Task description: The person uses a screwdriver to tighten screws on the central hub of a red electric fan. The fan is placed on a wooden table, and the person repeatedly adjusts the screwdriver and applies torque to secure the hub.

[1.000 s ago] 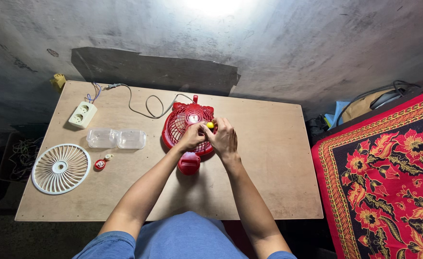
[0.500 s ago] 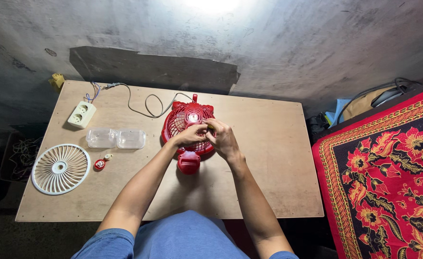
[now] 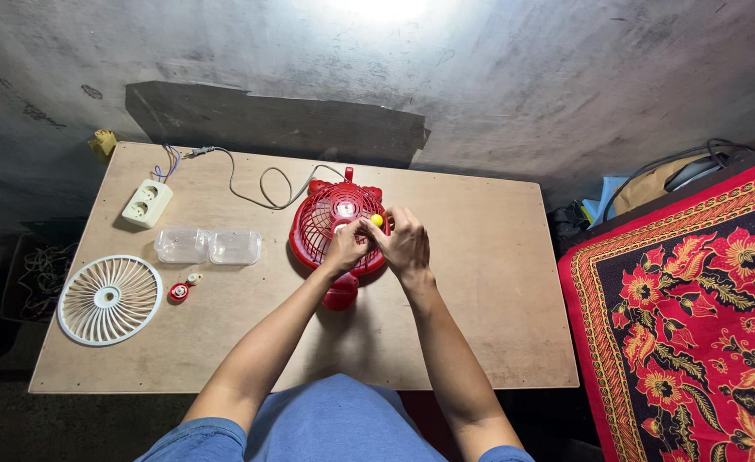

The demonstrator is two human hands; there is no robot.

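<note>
Lying flat, red fan [image 3: 330, 224], base toward person, hands [image 3: 377, 241] on grille

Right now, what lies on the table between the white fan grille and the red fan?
In the head view, between the white fan grille and the red fan lie a small red cap and a tiny white piece.

You're in a makeshift home repair spot. A bare plywood table [image 3: 480, 342] stands against a rough grey concrete wall [image 3: 523, 85], with a patterned red floral rug [image 3: 694, 325] alongside and a loose socket block [image 3: 147, 203] wired on top.
</note>
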